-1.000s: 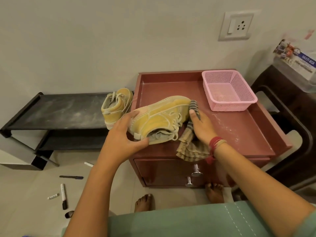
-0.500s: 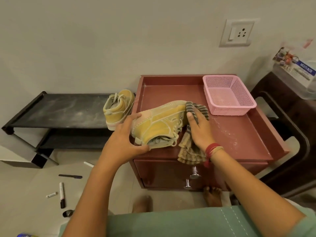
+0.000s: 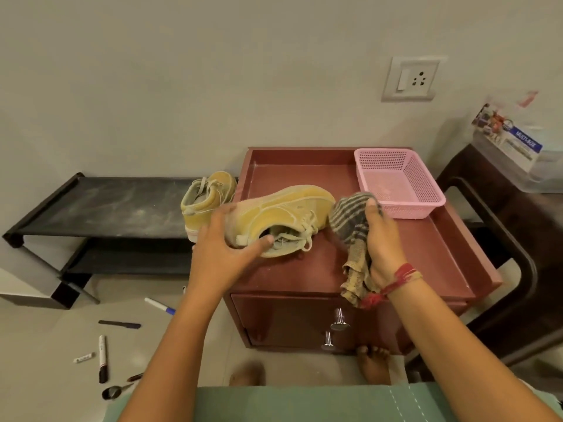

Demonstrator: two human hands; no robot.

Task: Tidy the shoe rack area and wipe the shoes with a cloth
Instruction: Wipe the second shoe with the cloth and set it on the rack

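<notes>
Two-handed at frame centre — gripping yellow shoe [image 3: 283, 208] with left hand [image 3: 225, 248] to steady it, clutching cloth [image 3: 350, 217] in right hand [image 3: 382, 239] — for wiping.

One head-worn camera — wide-angle, looking forward and down, close over the cabinet [image 3: 304, 278].

Both bare arms reach forward from the body, the forearms angling inward. The left hand [image 3: 225, 248] grips the heel end of a dusty yellow suede sneaker [image 3: 283, 208], thumb lying along its collar, fingers wrapped behind the heel. The right hand [image 3: 382, 239], its back turned up, curls its fingers round a bunched grey-and-beige striped cloth [image 3: 350, 220] just beside the toe; the cloth's tail hangs under the palm. Red threads [image 3: 402, 277] circle the right wrist.
</notes>
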